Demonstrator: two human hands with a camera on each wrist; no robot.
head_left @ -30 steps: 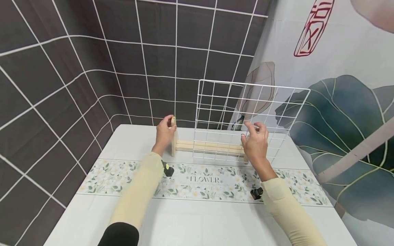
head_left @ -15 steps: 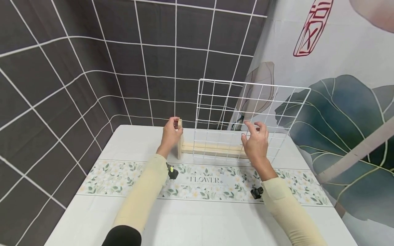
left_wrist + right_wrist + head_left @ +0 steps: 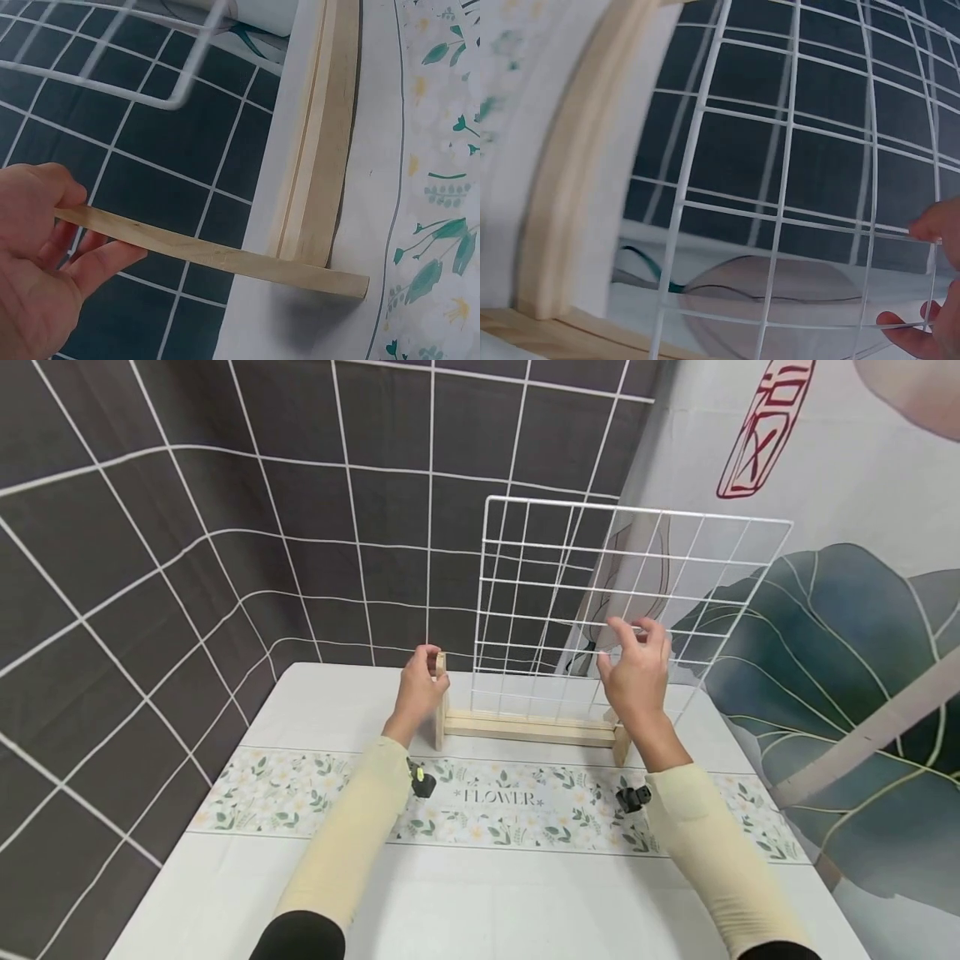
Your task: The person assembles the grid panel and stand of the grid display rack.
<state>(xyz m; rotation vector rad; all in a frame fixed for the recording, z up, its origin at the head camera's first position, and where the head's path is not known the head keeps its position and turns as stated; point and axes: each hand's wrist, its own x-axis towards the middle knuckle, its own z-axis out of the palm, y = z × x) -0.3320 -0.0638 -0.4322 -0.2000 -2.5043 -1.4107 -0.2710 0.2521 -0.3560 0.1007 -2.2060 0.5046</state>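
Note:
A wooden stand (image 3: 528, 729) with a grooved crossbar and two upright ends sits on the table. My left hand (image 3: 417, 689) pinches its left upright (image 3: 210, 251) near the top, thumb on one side and fingers on the other. In my right hand (image 3: 640, 677) is a white wire grid panel (image 3: 637, 510), held by the wires toward its right side between thumb and fingers. The panel leans upright above the crossbar, and its lower edge overlaps the bar in the head view. In the right wrist view the panel's edge wire (image 3: 703, 109) runs beside the crossbar (image 3: 566, 172), with a gap showing.
The white table (image 3: 480, 902) carries a printed floral strip (image 3: 300, 797) with the word FLOWER in front of the stand. Behind stand a dark gridded cloth (image 3: 382, 510) and, at right, a white cloth with painted leaves (image 3: 840, 635).
The grid panel has risen with my right hand, now showing the crossbar below it. My left hand and the wooden stand have shifted slightly right since the earliest frame.

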